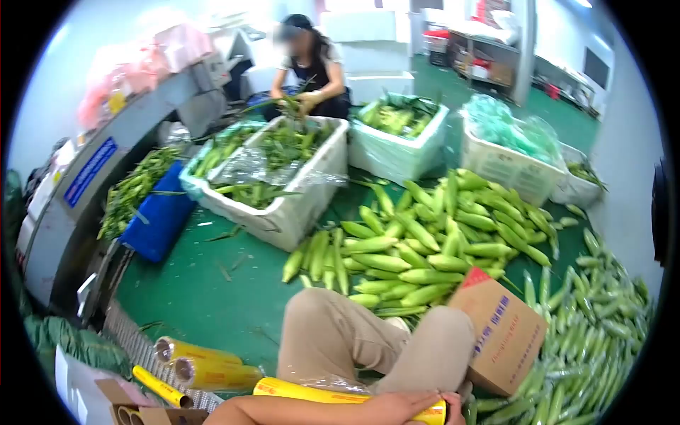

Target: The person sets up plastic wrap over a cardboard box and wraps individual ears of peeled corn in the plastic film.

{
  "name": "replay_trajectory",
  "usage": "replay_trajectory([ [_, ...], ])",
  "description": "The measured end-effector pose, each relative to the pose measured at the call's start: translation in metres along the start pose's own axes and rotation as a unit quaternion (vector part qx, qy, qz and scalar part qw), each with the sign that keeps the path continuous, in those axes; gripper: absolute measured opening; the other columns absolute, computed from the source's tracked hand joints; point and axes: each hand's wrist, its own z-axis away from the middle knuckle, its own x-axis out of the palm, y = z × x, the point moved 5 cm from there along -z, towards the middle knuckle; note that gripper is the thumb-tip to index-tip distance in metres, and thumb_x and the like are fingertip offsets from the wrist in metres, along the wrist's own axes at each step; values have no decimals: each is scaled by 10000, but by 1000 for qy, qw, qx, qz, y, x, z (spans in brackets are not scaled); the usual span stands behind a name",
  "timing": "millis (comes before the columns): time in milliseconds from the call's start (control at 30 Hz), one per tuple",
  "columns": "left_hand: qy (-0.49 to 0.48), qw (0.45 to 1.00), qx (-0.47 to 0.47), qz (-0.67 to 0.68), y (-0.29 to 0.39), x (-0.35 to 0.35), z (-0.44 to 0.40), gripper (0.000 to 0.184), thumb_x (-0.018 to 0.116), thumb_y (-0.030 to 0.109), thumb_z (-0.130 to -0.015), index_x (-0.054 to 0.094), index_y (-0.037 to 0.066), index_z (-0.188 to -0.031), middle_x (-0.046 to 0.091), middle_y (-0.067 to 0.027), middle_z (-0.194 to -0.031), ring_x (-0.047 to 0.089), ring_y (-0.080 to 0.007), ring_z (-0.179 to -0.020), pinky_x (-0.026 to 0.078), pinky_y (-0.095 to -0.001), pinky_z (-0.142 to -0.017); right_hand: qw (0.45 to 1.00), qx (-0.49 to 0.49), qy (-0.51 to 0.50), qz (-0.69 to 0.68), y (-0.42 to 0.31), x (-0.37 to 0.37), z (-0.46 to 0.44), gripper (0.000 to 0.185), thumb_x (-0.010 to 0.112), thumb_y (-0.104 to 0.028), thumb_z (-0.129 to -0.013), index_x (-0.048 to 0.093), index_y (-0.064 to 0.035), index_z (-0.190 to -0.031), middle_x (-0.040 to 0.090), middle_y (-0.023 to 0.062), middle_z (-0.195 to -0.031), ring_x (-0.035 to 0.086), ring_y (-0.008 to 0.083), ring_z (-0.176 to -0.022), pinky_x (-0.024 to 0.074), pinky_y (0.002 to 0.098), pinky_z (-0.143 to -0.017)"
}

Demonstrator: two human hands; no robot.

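A yellow roll of clear film (304, 391) lies across my lap, below my knees in the view. My right hand (455, 409) is closed round the roll's right end. Over the roll near that end rests my left hand (400, 407), its fingers wrapped on it; the forearm crosses the bottom edge. Beyond my knees is a pile of green corn cobs (432, 241). A cardboard box (499, 333) leans beside my knee on the right.
Film-wrapped cobs (595, 333) cover the right side. More yellow rolls (212, 372) lie at lower left. White crates (304, 212) and a blue crate (159, 219) stand ahead. A co-worker (312, 71) crouches behind, handling leaves.
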Motion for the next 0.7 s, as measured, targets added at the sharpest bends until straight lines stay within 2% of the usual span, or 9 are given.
replay_trajectory([
  [67,-8,1000,-13,6,-2,2,-1,684,623,427,-986,467,-13,-1487,597,-241,-1389,607,-401,-1238,501,-457,-1032,1000,-18,1,20,6,0,-5,1234,970,-576,-583,340,-50,-1504,417,181,-1453,440,350,-1359,387,479,-1134],
  [200,52,998,-18,4,-7,2,8,566,624,412,-984,593,-8,-1362,645,-229,-1322,636,-398,-1201,521,-458,-1008,999,-28,4,37,9,-1,1,1218,972,-565,-577,351,-54,-1491,421,168,-1433,440,335,-1354,392,467,-1126],
  [267,58,998,-25,14,-4,4,4,501,634,394,-977,649,2,-1288,672,-211,-1286,659,-387,-1168,536,-459,-985,1000,23,-9,12,10,4,-4,1211,978,-549,-569,356,-55,-1482,421,160,-1422,441,326,-1344,395,461,-1119],
  [300,75,997,13,-9,4,4,2,471,650,379,-964,666,6,-1250,680,-199,-1275,668,-380,-1152,544,-457,-969,998,60,-16,7,6,-2,4,1207,981,-541,-565,359,-55,-1477,422,155,-1417,442,322,-1338,397,458,-1116],
  [367,121,987,62,-81,10,-15,14,412,680,349,-937,700,13,-1174,697,-174,-1254,686,-365,-1119,560,-453,-938,998,59,-16,26,8,-2,3,1218,983,-545,-546,361,-46,-1467,431,142,-1398,457,311,-1309,404,451,-1100],
  [467,120,992,7,-36,11,-5,16,360,719,304,-880,726,44,-1130,706,-138,-1255,695,-344,-1109,568,-433,-920,998,47,-6,37,13,-2,8,1246,979,-573,-534,355,-37,-1471,442,140,-1397,465,311,-1302,409,451,-1095],
  [567,124,992,15,-10,-3,8,15,276,730,259,-842,746,78,-1051,723,-110,-1181,702,-329,-1060,576,-425,-871,997,58,-15,38,8,-3,4,1250,990,-549,-535,347,-40,-1478,451,141,-1397,469,317,-1302,412,447,-1098],
  [667,159,980,48,-111,17,2,19,209,724,221,-826,750,106,-999,726,-88,-1096,706,-294,-1010,574,-421,-828,997,75,-23,12,19,-4,10,1241,980,-555,-561,340,-43,-1493,442,148,-1413,455,321,-1320,406,452,-1104],
  [700,170,980,46,-93,17,0,20,198,721,231,-829,740,104,-980,715,-87,-1065,701,-285,-977,570,-423,-806,997,79,-22,0,14,-3,9,1242,978,-556,-567,337,-44,-1500,433,151,-1424,447,321,-1330,404,453,-1105],
])
